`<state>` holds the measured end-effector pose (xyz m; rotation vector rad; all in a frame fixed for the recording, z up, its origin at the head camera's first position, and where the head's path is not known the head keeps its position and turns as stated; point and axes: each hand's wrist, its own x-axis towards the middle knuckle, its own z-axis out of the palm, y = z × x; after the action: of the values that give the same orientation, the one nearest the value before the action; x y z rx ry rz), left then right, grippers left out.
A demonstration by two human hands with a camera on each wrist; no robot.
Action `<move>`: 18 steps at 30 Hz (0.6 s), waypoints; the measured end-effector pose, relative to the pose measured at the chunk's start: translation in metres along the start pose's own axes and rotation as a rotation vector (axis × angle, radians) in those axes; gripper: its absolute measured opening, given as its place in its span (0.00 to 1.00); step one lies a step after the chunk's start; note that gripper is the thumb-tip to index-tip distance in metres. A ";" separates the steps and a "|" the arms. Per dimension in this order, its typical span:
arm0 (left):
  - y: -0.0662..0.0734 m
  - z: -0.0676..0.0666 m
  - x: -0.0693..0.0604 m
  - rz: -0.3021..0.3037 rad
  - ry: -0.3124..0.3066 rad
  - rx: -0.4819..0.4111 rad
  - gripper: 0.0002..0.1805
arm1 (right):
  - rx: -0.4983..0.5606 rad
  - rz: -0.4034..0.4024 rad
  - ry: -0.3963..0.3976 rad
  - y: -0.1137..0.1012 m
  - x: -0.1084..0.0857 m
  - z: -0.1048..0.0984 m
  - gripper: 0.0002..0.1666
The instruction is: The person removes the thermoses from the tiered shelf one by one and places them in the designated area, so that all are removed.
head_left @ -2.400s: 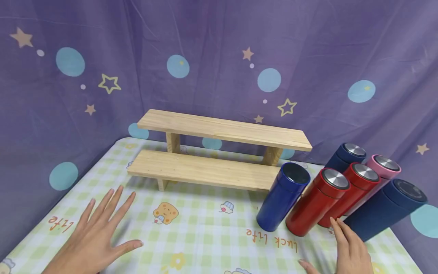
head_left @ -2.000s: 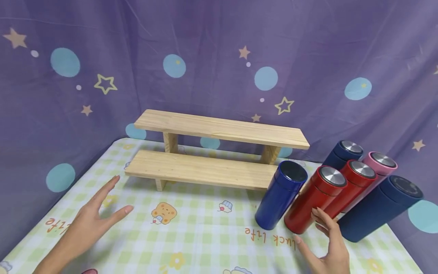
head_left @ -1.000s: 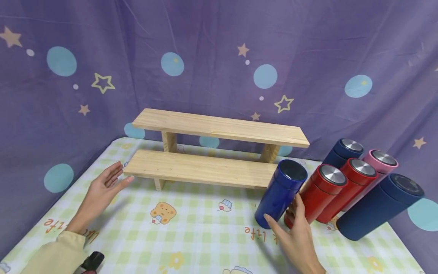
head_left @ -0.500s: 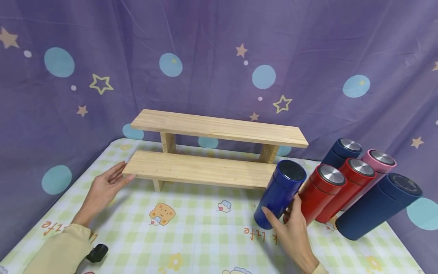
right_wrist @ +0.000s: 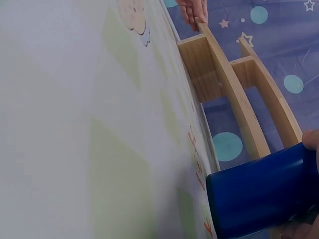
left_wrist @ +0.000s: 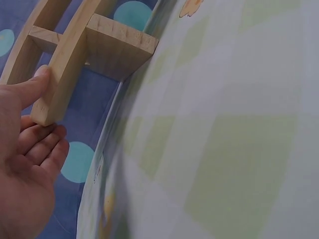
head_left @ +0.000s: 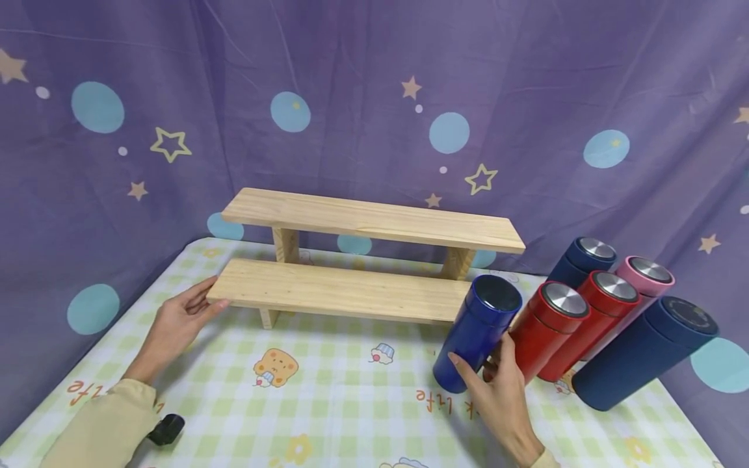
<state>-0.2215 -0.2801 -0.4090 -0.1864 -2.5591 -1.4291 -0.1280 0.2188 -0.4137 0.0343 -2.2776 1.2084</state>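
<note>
A two-tier wooden shelf (head_left: 345, 292) stands on the checked cloth. My left hand (head_left: 177, 327) pinches the left end of its lower board; in the left wrist view the thumb (left_wrist: 37, 85) lies on one face, with fingers curled around the other side. To the right, my right hand (head_left: 499, 393) grips a glossy blue thermos (head_left: 473, 335) low on its body, thumb in front and fingers partly hidden behind. The thermos stands upright on the cloth, before the shelf's right end. Its blue body (right_wrist: 264, 191) fills the lower right of the right wrist view.
Right of the blue thermos stand two red thermoses (head_left: 547, 325) (head_left: 597, 322), a pink one (head_left: 643, 279), a navy one (head_left: 579, 263) at the back and a larger navy one (head_left: 640, 354) at the right. A purple curtain (head_left: 351, 97) hangs behind the table (head_left: 328, 403).
My left hand has gone from spread above the cloth to the lower board's end and pinched it. The right hand has moved left from beside the large navy thermos and gripped the blue one.
</note>
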 end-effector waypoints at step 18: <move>-0.005 0.001 0.003 0.025 0.042 0.054 0.40 | 0.004 -0.162 0.070 -0.009 0.009 -0.003 0.43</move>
<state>-0.2258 -0.2814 -0.4129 -0.1776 -2.5498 -1.3388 -0.1318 0.2181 -0.4014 0.1720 -2.1674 1.1126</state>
